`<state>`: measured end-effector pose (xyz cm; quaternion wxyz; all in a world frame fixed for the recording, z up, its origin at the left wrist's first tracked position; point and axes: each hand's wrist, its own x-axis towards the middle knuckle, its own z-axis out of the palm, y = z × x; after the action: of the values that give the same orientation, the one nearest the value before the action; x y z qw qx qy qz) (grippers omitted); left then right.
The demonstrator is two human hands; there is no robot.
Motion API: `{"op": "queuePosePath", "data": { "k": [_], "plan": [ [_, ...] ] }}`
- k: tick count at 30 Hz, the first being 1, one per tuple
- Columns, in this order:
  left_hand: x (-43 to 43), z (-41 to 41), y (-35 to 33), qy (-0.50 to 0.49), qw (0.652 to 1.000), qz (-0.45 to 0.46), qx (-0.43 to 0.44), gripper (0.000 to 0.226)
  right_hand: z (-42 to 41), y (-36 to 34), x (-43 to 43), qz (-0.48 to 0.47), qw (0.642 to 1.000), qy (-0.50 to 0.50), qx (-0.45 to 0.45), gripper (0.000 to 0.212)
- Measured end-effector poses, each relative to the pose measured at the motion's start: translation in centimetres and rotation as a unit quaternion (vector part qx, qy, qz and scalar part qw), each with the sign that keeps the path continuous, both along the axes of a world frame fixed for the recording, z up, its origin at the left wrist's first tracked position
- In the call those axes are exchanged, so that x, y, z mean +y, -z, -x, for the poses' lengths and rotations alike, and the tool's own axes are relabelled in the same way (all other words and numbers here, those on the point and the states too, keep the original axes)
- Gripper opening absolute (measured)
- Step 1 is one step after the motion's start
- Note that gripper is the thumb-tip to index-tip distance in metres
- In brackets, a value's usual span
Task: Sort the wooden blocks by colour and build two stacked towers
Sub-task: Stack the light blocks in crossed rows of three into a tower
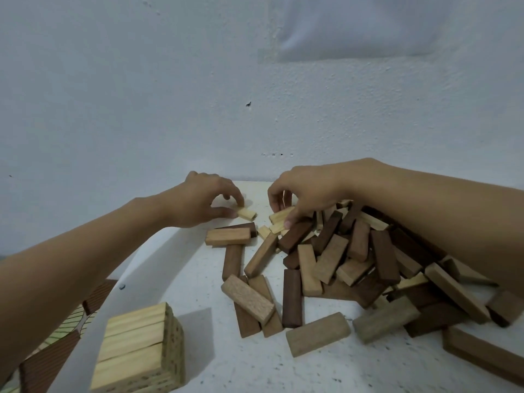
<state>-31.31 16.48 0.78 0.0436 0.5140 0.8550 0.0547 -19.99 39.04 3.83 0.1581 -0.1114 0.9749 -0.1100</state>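
One small pale block (247, 213) lies flat on the white table (255, 370) at 12 o'clock of the spread. Its L end is pinched btw. thumb and forefinger of the L hand (198, 199), and the rest sticks out toward 3 o'clock. Just beside it at 3 o'clock, a second pale block (279, 216) is gripped by the R hand (306, 188), w/ thumb on the near side and curled fingers on the far side. The mixed pile (354, 259) of pale, mid and dark blocks spreads from 1 to 5 o'clock, partly under the R forearm. A pale tower (136, 347) stands at 7 o'clock, well apart.
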Motion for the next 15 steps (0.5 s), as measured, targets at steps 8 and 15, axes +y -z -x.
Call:
{"op": "queuePosePath", "data": {
  "k": [8, 15],
  "plan": [
    [-0.8, -0.6, -0.9, -0.009, 0.998, -0.054, -0.014, 0.016, 0.2, -0.3, -0.6, 0.001, 1.0, -0.012, -0.029, 0.027],
    [-2.1, -3.2, -2.0, -0.025, 0.991, -0.127, -0.039, 0.019, -0.2, 0.1, -0.7, 0.005, 1.0, 0.001, -0.024, 0.029]
  ]
}}
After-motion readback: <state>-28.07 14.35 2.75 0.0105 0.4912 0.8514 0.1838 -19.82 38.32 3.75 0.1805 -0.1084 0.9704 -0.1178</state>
